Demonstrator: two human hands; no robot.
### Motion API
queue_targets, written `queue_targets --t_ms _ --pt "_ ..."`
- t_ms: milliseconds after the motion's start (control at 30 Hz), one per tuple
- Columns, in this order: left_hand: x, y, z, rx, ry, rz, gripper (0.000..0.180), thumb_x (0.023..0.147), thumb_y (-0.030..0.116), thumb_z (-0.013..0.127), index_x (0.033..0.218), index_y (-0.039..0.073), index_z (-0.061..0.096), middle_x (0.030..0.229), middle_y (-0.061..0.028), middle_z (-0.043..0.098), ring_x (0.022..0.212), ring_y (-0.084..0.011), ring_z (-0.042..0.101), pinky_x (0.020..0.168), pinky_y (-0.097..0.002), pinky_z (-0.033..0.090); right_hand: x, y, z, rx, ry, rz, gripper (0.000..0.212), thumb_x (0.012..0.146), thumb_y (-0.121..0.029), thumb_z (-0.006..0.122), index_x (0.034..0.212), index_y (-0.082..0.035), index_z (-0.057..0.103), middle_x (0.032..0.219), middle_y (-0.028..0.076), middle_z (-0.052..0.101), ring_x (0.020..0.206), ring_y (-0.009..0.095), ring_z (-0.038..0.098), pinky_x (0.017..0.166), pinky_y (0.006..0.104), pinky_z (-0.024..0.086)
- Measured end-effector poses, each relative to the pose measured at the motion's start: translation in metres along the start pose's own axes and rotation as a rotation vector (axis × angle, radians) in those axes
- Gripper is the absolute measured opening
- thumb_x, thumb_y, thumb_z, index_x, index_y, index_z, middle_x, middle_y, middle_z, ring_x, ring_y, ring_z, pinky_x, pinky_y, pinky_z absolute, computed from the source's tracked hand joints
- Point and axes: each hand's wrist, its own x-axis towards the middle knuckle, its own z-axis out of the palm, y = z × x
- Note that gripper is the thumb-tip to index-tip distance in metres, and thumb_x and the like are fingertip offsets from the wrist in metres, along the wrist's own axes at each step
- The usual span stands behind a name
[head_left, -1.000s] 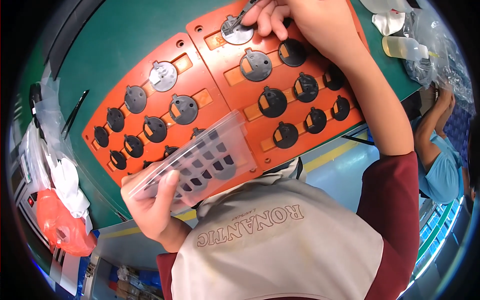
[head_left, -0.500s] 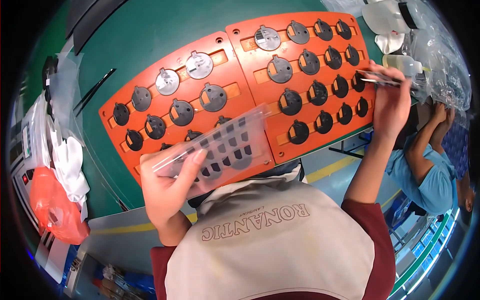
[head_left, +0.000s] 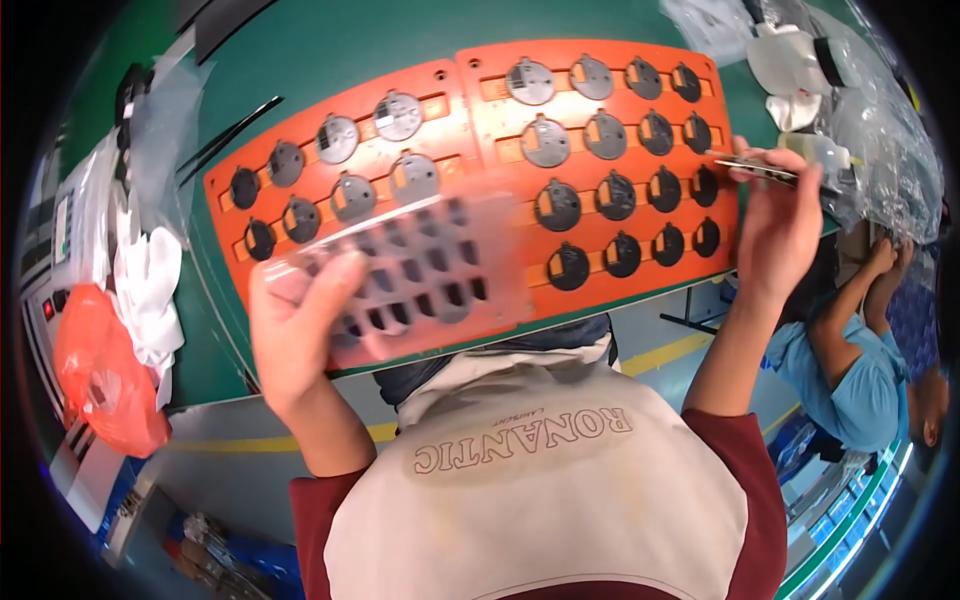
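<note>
Looking down on a smooth green table [head_left: 380, 40], then on a left orange tray [head_left: 378, 155] and a right orange tray [head_left: 580, 170], set side by side, both hard-looking and glossy under the light, with slots cut in rows. Holding a clear sheet [head_left: 500, 250] by its left end in the left hand [head_left: 300, 330], gripped with the thumb on top, in view over the near part of the left orange tray. Stretching along its long axis from that grip toward the right and slightly away; looks thin, flexible, see-through, blurred at the far end. Gripping slim metal tweezers [head_left: 757, 168] in the closed fingers of the right hand [head_left: 780, 225], with the tips pointing left at the edge of the right orange tray; cannot tell whether pinched together or carrying anything. Finding the clear sheet well to the left of those tips, with most of the right orange tray between. Seeing dark round discs [head_left: 615, 195] in rows, flat, shiny in places, some with a cut-out. Making out, smallest of all, dark pieces [head_left: 455, 293] lined up on the clear sheet, roughly four-sided, too blurred for texture.
</note>
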Motion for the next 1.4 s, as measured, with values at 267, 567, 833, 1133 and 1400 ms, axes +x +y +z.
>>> queue_targets --t_ms 267,567,833,1133,1400 --pt "-0.009 -0.015 0.013 0.112 -0.238 -0.098 0.014 0.072 0.006 0.053 0.065 -0.006 0.056 0.048 -0.003 0.05 0.037 -0.0068 0.045 0.035 -0.019 0.032 0.002 -0.007 0.122 0.099 -0.462 0.197 0.043 0.084 -0.034 0.031 0.088 0.006 0.046 0.08 0.015 0.053 0.071 0.021 0.055 0.06 0.0266 0.041" --pt "-0.008 -0.019 0.021 0.019 -0.31 -0.089 0.016 0.074 0.011 0.054 0.072 -0.005 0.058 0.051 -0.0017 0.051 0.041 -0.0051 0.045 0.036 -0.019 0.037 -0.005 -0.01 0.118 0.084 -0.502 0.25 0.041 0.083 -0.032 0.036 0.076 0.005 0.051 0.071 0.012 0.053 0.064 0.017 0.053 0.057 0.0255 0.042" --pt "0.006 -0.018 0.045 0.028 -0.366 -0.108 0.017 0.074 0.011 0.054 0.077 -0.005 0.058 0.052 -0.0019 0.052 0.042 -0.0055 0.046 0.037 -0.0189 0.038 0.014 -0.005 0.081 0.214 -0.552 0.411 0.041 0.084 -0.033 0.031 0.081 0.004 0.049 0.07 0.012 0.053 0.062 0.015 0.053 0.052 0.0217 0.038" --pt "0.032 -0.025 0.094 0.241 -0.299 -0.128 0.014 0.073 0.007 0.054 0.072 -0.006 0.056 0.054 -0.0038 0.051 0.043 -0.0076 0.049 0.039 -0.0189 0.037 0.105 0.018 0.004 -0.152 -0.187 0.468 0.033 0.085 -0.023 0.031 0.075 0.005 0.046 0.062 0.017 0.055 0.047 0.016 0.052 0.042 0.0195 0.041" --pt "0.053 -0.032 0.11 0.332 -0.311 -0.038 0.009 0.072 0.002 0.052 0.07 -0.007 0.055 0.055 -0.0057 0.053 0.043 -0.0092 0.051 0.04 -0.0191 0.038 0.109 0.033 -0.004 -0.092 -0.249 0.446 0.031 0.084 -0.023 0.036 0.074 0.006 0.044 0.058 0.015 0.053 0.044 0.014 0.051 0.041 0.0186 0.042"
